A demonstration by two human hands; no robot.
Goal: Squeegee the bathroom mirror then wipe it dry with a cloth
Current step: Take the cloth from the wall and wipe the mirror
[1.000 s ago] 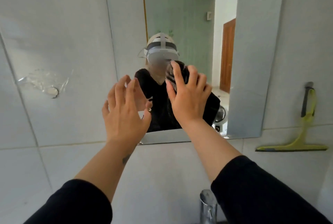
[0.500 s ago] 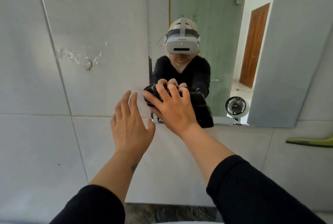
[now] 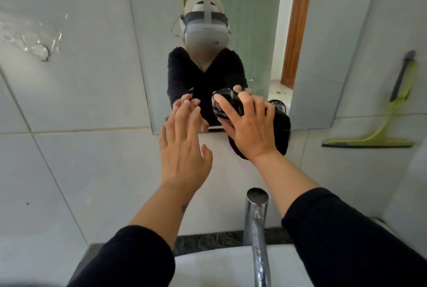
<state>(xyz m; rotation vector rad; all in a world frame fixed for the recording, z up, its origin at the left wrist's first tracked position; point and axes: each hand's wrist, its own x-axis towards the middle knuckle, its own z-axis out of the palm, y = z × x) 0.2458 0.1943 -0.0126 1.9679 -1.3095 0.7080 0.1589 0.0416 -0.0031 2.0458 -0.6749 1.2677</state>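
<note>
The room is bright with soft daylight. The most light comes from the open doorway seen in the mirror (image 3: 231,32), which looks almost white. Shadows are faint. The wall tiles (image 3: 69,78) bend at the edges of the wide view. The squeegee (image 3: 381,125) looks a bit blurry

A home bathroom is shown. Large pale grey wall tiles (image 3: 76,92) are seen around a frameless rectangular wall mirror (image 3: 249,21), with a chrome tap (image 3: 257,222) over a white basin (image 3: 219,268) below. A lime-green squeegee (image 3: 379,134) is hung beside it; a brown wooden door (image 3: 297,32) is reflected.
</note>
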